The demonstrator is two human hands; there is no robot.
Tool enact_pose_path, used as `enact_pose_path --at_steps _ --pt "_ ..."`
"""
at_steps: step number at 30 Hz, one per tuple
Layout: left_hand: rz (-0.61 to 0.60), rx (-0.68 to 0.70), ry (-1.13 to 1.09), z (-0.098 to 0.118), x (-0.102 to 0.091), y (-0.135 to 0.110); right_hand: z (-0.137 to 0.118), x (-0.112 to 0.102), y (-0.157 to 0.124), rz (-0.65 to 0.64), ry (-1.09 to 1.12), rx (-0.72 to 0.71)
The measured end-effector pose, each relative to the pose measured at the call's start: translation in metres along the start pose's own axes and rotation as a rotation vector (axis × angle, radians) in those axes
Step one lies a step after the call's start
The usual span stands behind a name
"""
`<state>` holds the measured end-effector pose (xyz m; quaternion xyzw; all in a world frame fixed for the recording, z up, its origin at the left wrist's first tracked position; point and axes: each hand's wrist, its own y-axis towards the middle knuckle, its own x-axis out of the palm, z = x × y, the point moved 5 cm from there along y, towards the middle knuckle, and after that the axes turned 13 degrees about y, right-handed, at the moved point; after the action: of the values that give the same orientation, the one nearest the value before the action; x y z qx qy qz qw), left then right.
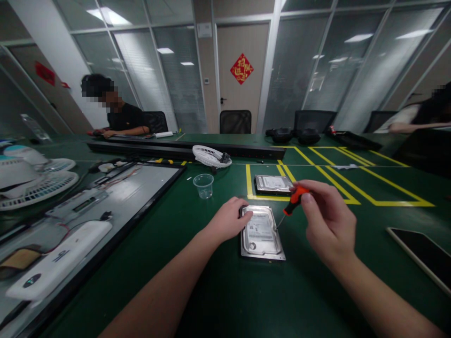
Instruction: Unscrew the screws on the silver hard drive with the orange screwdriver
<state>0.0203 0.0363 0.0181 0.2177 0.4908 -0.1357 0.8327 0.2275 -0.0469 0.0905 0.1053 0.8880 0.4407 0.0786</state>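
A silver hard drive [262, 239] lies flat on the green table in front of me, its label side up. My left hand [230, 218] grips its far left edge, with the thumb on the top face and the other fingers over the side. In my right hand [326, 216] is a red and black screwdriver [293, 203], held tilted by its handle. Its thin shaft points down to the left, and the tip meets the drive's right edge, near the middle. Just beyond, a second hard drive [273, 184] lies inside a yellow taped outline.
A clear plastic cup [204, 187] and a white fan grille [211, 156] stand beyond my left hand. An opened panel [141, 188] carrying a white device [59, 260] fills the left. A phone [423, 253] lies at right. Two people sit across the table.
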Motion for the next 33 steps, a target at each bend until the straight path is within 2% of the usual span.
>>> enact_pose_path --at_steps 6,10,14,18,25,33 --pt "-0.012 -0.014 -0.003 -0.0002 0.0003 0.0001 -0.0002 0.0039 -0.0024 0.01 0.079 0.04" --pt "0.014 0.005 0.0 -0.0001 0.001 0.0008 0.0037 0.0018 -0.0011 0.028 0.004 -0.003" --pt "0.016 0.01 0.002 -0.0005 0.0017 0.0012 0.004 0.0002 0.0011 -0.007 -0.053 -0.047" --pt "0.003 -0.001 0.0 -0.0002 0.0013 0.001 0.0009 0.0 0.0006 -0.01 -0.04 -0.015" --pt "-0.011 -0.015 -0.003 0.0013 -0.0012 -0.0006 0.0015 0.0039 -0.0031 -0.004 0.106 0.063" --pt "-0.007 -0.013 -0.002 0.0012 -0.0004 0.0001 0.0035 0.001 0.0002 -0.004 -0.028 -0.025"
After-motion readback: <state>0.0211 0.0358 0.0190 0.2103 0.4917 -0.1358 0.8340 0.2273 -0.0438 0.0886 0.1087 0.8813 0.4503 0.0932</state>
